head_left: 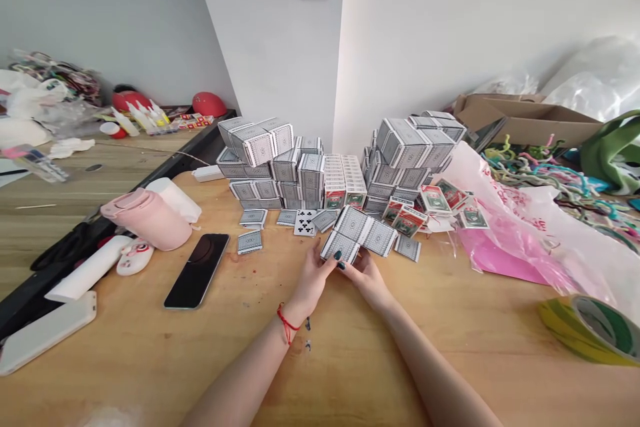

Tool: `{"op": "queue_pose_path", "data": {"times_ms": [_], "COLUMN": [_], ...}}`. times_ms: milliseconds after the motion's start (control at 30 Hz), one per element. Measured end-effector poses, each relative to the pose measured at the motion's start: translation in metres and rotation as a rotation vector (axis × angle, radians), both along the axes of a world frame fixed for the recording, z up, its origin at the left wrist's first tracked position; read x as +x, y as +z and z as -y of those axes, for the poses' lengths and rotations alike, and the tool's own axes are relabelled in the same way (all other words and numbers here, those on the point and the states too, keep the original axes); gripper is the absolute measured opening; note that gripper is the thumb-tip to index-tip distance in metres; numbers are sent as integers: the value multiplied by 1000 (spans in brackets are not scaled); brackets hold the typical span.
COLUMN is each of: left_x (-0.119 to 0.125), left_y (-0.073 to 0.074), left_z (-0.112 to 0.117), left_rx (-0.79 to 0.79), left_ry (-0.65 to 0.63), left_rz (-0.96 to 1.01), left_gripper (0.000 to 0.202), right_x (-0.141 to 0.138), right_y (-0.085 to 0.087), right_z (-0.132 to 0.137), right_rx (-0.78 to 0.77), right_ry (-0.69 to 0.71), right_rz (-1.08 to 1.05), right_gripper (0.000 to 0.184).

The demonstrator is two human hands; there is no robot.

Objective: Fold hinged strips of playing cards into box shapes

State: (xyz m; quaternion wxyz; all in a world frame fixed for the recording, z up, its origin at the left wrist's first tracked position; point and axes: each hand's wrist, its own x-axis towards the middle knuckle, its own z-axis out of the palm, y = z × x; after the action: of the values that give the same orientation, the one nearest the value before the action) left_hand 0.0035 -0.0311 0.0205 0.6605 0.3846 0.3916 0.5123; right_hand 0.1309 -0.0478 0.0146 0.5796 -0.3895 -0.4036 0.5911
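Note:
Between my hands is a block of playing cards (351, 227), several decks pressed side by side with grey patterned backs up. My left hand (320, 270) is wrapped round its left near side, thumb on top. From the right near side, my right hand (369, 275) grips the same block, its thumb close to the left one. Just beyond stand a left stack of card decks (263, 145) and a right stack of card decks (417, 147). Boxed card packs (345, 177) fill the space between them. A face-up card (305, 222) lies left of the block.
A black phone (197, 271) and a pink tumbler (147, 219) lie on the left. At right are a tape roll (590, 327), pink plastic bag (535, 233), loose card boxes (409, 220) and a cardboard box (525, 120). A wall rises behind the stacks.

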Motion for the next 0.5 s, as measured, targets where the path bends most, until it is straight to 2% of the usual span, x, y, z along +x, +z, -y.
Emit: {"op": "queue_pose_path", "data": {"times_ms": [100,167,233,367,400,500], "left_x": [-1,-4,-10,-29,-34,-42], "left_y": [0,3,6,12,13,14], "left_z": [-1,-5,-11,-26,-29,-33], "left_rx": [71,76,52,-21,-31,-69], "left_ry": [40,76,121,319,330,184], "left_rz": [-55,-25,44,123,133,102], "left_gripper": [52,48,44,35,31,28], "right_x": [5,9,12,14,15,22], "right_y": [2,1,-3,-12,-13,-11], "right_z": [0,-1,-1,-5,-6,-8], "right_rx": [11,0,-51,-167,-170,-105], "right_ry": [100,179,193,6,-36,-160], "right_rz": [30,14,-51,-236,-250,-185], "right_gripper": [49,49,54,68,69,62]}}
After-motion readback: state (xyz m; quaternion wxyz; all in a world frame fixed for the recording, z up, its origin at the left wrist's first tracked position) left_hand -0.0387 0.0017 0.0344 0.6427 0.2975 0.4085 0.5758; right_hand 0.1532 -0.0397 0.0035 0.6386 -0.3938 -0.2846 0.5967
